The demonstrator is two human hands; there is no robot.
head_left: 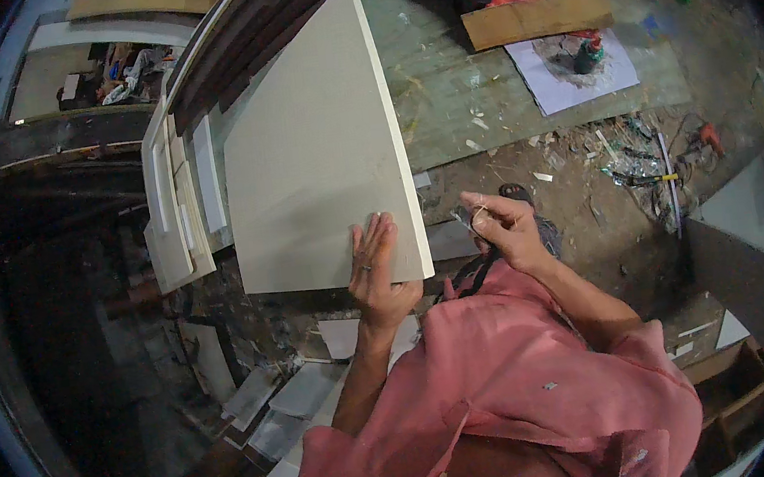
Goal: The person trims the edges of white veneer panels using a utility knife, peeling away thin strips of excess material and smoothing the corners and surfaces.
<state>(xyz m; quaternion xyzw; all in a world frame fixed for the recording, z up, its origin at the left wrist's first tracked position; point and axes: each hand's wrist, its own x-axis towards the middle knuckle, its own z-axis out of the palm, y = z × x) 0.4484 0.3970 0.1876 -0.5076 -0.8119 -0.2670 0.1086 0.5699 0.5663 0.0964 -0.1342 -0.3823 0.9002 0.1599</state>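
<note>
Your pink shirt (pixel 506 356) lies nearest the camera, filling the lower middle of the view. Beyond it, a large cream panel (pixel 313 162) stands tilted in front of you, left of centre, with its broad face toward the camera and its pale right edge exposed. Dark planks (pixel 228 54) are stacked behind its upper left side. Narrow light boards (pixel 176 213) stand beside the panel on your left.

Your left hand (pixel 376 272) is at the panel's lower right corner. Its fingers are extended, close to one another, and laid flat against the face; the thumb points right along the bottom edge. Your right hand (pixel 507 230) is raised to the right of the panel, apart from it. Its index finger reaches forward and the thumb bends toward it. A small, thin, pale item shows at these fingertips; you cannot tell its kind, or whether it is pinched.

Ahead, a greenish sheet (pixel 450 92) covers part of the ground. On it, note a white sheet (pixel 533 83) bearing a dark bottle (pixel 587 57), with a brown wooden board (pixel 538 19) just beyond the bottle. To the right, among scattered scraps, locate a long thin strip (pixel 670 180) and an orange-red handle (pixel 711 139). An open wooden box (pixel 742 387) sits at lower right.
</note>
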